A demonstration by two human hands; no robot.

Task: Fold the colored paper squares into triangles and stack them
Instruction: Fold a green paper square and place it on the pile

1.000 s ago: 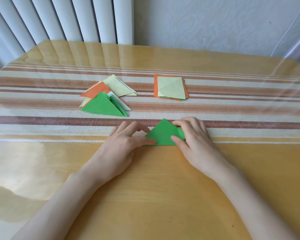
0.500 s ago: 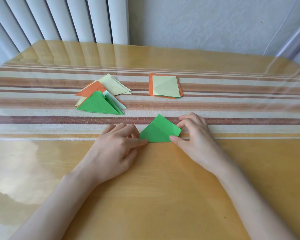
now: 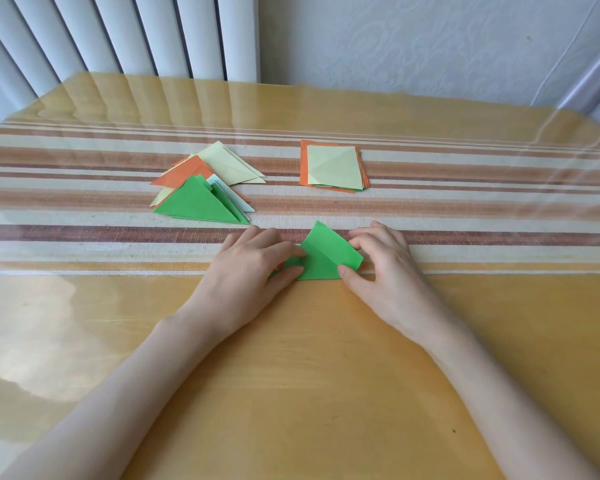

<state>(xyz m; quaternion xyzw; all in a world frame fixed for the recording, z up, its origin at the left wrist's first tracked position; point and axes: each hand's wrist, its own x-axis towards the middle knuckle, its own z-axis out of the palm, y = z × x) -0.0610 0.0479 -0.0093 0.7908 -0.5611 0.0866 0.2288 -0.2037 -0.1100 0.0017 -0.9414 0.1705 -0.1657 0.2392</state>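
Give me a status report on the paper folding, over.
Left hand and right hand both pinching the green paper, flap half folded. Triangle pile and square stack lie beyond, untouched. Nothing in the way.

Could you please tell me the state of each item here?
green paper: partly folded, not yet a triangle.
left hand: holds its left corner.
right hand: pinches the flap's right edge.
triangle pile: folded, loosely stacked, green on top.
square stack: unfolded, pale yellow on top.
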